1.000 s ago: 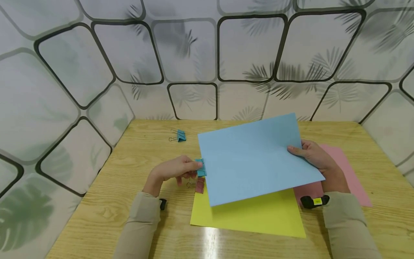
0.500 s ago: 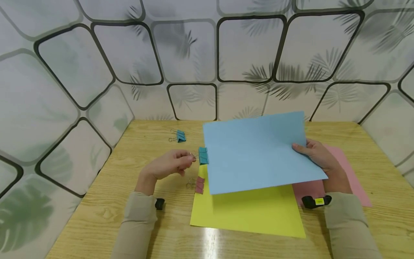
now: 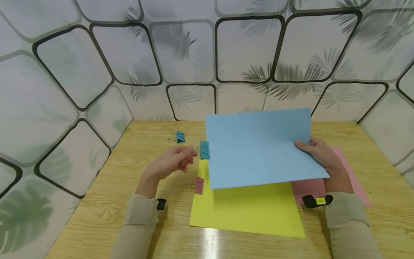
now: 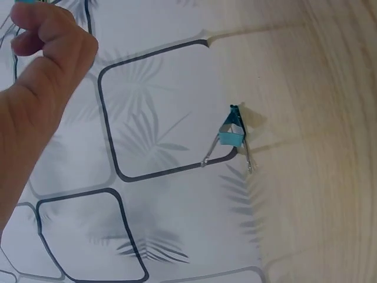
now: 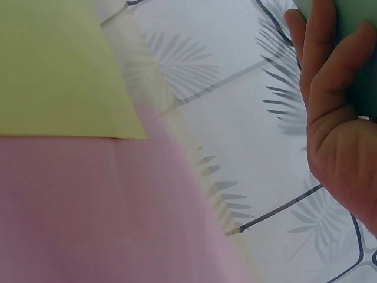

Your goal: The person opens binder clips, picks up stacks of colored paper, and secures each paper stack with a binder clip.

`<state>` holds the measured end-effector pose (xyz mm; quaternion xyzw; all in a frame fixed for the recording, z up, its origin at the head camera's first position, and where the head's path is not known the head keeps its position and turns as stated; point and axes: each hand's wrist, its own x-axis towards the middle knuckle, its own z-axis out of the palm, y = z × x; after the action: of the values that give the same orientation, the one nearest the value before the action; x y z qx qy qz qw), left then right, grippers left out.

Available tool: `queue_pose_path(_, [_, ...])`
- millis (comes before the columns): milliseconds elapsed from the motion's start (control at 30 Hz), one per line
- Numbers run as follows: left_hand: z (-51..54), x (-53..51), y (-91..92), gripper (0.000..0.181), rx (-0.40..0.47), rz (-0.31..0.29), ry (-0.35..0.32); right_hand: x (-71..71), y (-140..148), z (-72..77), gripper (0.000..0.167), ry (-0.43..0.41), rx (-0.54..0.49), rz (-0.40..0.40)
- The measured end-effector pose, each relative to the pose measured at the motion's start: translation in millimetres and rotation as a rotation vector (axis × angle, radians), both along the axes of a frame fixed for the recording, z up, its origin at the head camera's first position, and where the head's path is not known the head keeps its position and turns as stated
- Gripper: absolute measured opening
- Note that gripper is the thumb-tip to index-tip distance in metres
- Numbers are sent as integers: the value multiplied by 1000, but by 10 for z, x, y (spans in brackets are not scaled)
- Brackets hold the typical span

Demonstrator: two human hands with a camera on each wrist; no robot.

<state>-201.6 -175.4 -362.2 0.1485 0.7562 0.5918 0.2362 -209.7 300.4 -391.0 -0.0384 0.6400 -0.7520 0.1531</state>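
Observation:
A blue sheet of paper (image 3: pixel 258 147) is held up above the table, tilted, with its right end gripped by my right hand (image 3: pixel 318 153), thumb on top. On its left edge sits a teal binder clip (image 3: pixel 204 150) with wire handles sticking out to the left. My left hand (image 3: pixel 173 162) has its thumb and finger pinching at those wire handles. Beneath the blue sheet lies a yellow sheet (image 3: pixel 249 216), with a pink binder clip (image 3: pixel 199 185) on its left edge. In the left wrist view, my left hand (image 4: pixel 50 53) is at the upper left, its fingers curled.
A second teal binder clip (image 3: pixel 180 136) stands on the wooden table (image 3: pixel 129 172) at the back left. To the right, a pink sheet (image 3: pixel 352 180) lies partly under the yellow one. A patterned wall covering (image 3: pixel 191 54) rises behind the table.
The blue sheet has risen and shifted a little right with its teal clip. My left thumb and fingers have moved from the clip's body out to its wire handles.

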Motion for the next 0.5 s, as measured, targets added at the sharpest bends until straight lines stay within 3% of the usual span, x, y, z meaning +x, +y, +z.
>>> queue_pose_path(200, [71,41,100,48,-36,142,96,33,33,43,25,17,-24,-16])
queue_pose_path(500, [184,140,278,40,2,349,196,100,55,167,19,61,15,-45])
